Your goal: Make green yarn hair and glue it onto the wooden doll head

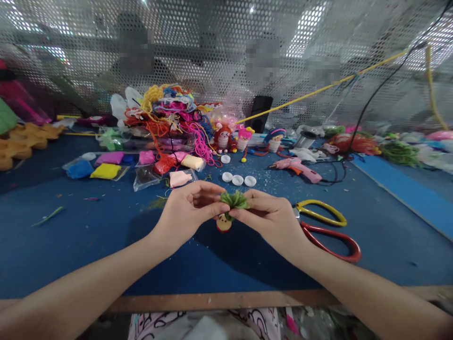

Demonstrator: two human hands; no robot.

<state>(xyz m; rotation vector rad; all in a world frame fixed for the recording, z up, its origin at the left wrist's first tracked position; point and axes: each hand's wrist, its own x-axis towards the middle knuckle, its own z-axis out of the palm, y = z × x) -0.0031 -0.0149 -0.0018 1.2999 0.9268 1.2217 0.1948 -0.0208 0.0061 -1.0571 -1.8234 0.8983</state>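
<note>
Both hands meet over the front middle of the blue table. My left hand (191, 208) pinches the left side of a small doll's green yarn hair (235, 200), thumb and fingers closed. From the other side my right hand (271, 212) pinches the same green tuft. Below the fingertips shows the small doll (223, 224), with a pale round face and a red lower edge; part of it is hidden by my fingers. Close beside my right wrist lie scissors (329, 231) with one yellow and one red handle, their blades mostly covered.
White caps (238, 180) lie beyond my hands. A pink glue gun (296, 169) with a black cord rests at right. Finished dolls (244, 138), a phone (261, 113) and a yarn heap (170, 113) stand behind. Bagged clay (106, 171) lies left; a perforated metal screen (212, 52) closes the back.
</note>
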